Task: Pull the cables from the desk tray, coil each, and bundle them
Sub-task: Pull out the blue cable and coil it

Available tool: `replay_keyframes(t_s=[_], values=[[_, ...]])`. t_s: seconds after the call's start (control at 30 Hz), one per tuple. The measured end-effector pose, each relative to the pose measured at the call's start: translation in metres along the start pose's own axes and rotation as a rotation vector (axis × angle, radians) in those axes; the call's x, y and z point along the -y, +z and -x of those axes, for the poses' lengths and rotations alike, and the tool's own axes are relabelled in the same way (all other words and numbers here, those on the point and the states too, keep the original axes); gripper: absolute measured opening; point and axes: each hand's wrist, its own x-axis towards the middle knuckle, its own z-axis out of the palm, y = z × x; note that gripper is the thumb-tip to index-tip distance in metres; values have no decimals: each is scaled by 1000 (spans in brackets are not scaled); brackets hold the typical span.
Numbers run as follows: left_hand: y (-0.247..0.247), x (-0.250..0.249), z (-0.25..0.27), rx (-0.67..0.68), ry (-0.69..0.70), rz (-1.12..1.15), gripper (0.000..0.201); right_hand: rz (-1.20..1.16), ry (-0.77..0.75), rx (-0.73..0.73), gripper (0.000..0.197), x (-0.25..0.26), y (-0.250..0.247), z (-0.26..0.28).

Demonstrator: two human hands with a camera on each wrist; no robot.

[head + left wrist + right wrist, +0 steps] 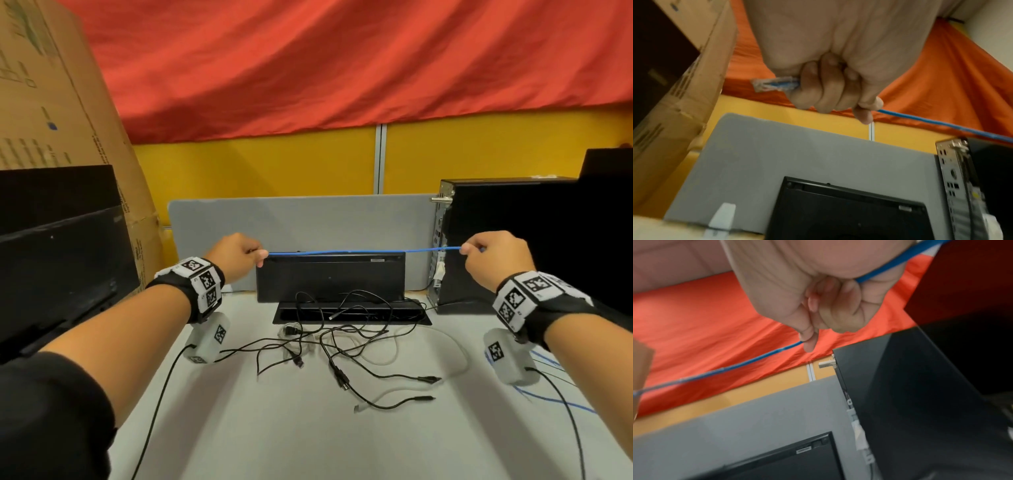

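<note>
- Red cloth (342,68) hangs across the back above a yellow partition (257,168), and a pale grey desk (274,428) fills the foreground.
- Far left, a tall cardboard box (51,102) leans behind a black monitor (58,260).
- Left hand (236,251) is up over the desk, fist curled round the blue cable (359,251); thumb and forefinger pinch it where it leaves the fist.
- From the left wrist view, the cable's clear plastic plug (774,84) pokes out the far side of that fist, blue wire showing inside it.
- That blue cable is thin, bright, and pulled taut in a straight, level line between the two hands, above the raised black tray lid (330,275).
- Below it, the open desk tray (349,318) sits sunk into the desk, with black cables (329,346) spilling out of it in a loose tangle toward the viewer, plugs lying free on the desk.
- A white cable (445,342) loops through the same tangle.
- Right hand (493,255) mirrors the left: fingers curled, thumb and forefinger nipping the blue cable.
- The right wrist view shows the cable running on out past the heel of that palm.
- More blue loops lie on the desk below the right wrist.
- Far right, a black computer case (507,240) stands upright.
</note>
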Motion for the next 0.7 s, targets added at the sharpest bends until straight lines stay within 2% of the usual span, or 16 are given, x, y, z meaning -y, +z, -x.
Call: replay_keyframes(t_s=[0.1,0.23,0.27,0.33,0.4,0.5,0.6,0.63,0.7], values=[[4,-6,2,-53,-30,73,33,-15,-19,65,23,-1,6,5],[9,-24,7,-56,7,139,32,155,-27,337,17,8,7,17],[12,-31,9,-50,21,154,31,229,-59,386,17,15,8,21],[18,-47,12,-31,53,196,31,254,-165,379,29,32,10,31],[25,-67,17,5,92,239,31,84,-287,384,41,56,13,45],[36,-95,23,47,131,330,32,-142,-427,504,50,91,23,69],[39,-110,30,89,26,661,32,-453,-346,541,34,106,29,82],[38,-111,32,123,-20,808,31,-518,-336,534,29,107,29,86],[36,-112,38,208,-80,1060,28,-549,-351,507,30,107,32,92]])
